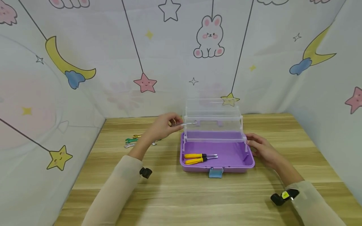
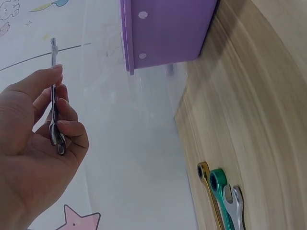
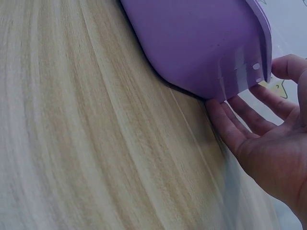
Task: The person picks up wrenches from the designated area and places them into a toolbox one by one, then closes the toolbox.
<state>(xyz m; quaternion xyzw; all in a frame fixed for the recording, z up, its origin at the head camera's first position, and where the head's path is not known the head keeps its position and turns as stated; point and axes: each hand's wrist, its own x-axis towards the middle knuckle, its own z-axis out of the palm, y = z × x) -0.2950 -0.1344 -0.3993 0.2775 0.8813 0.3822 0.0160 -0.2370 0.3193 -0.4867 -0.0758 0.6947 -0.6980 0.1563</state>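
My left hand (image 1: 165, 125) pinches a silver wrench (image 1: 189, 123) between thumb and fingers, at the left end of the toolbox's raised clear trays (image 1: 213, 140). In the left wrist view the wrench (image 2: 53, 98) runs across the curled fingers, one end sticking out past the thumb. The purple toolbox (image 1: 217, 169) stands with its trays lifted. Two yellow-handled screwdrivers (image 1: 195, 158) lie inside on its floor. My right hand (image 1: 261, 149) touches the toolbox's right end; in the right wrist view its spread fingers (image 3: 256, 117) rest along the purple wall, thumb at the rim.
Several wrenches lie on the wooden table (image 1: 181, 201) left of the toolbox, partly behind my left forearm: a gold wrench (image 2: 211, 196), a green wrench (image 2: 219, 191) and silver ones. A blue latch (image 1: 216, 173) hangs at the toolbox's front. A printed curtain (image 1: 169, 47) closes the back.
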